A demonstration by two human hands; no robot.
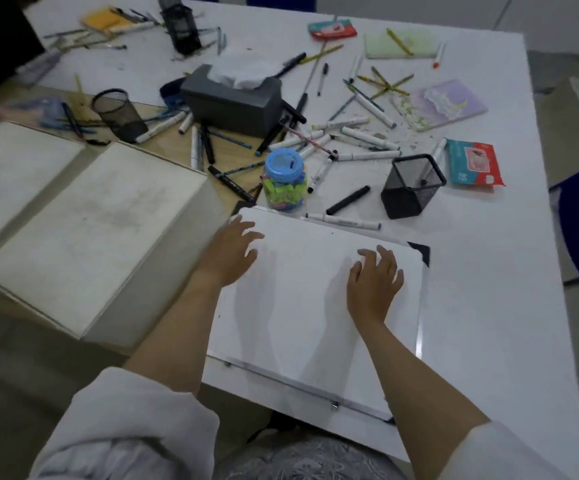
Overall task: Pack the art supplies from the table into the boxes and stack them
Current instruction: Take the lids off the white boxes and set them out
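Head view: both hands lie flat, fingers spread and holding nothing, on a white board (302, 306) at the near table edge. The left hand (231, 249) presses its far left corner and the right hand (374, 282) its right side, probably to steady it or slide it toward a box. Two boxes (83, 230) stand just left of the left hand, lids facing up; whether they are shut I cannot tell. Beyond the fingertips the supplies lie unpacked: markers (343, 221) scattered loose, a jar (285, 181), mesh cups (411, 185), a tissue box (232, 98). Packing looks barely begun.
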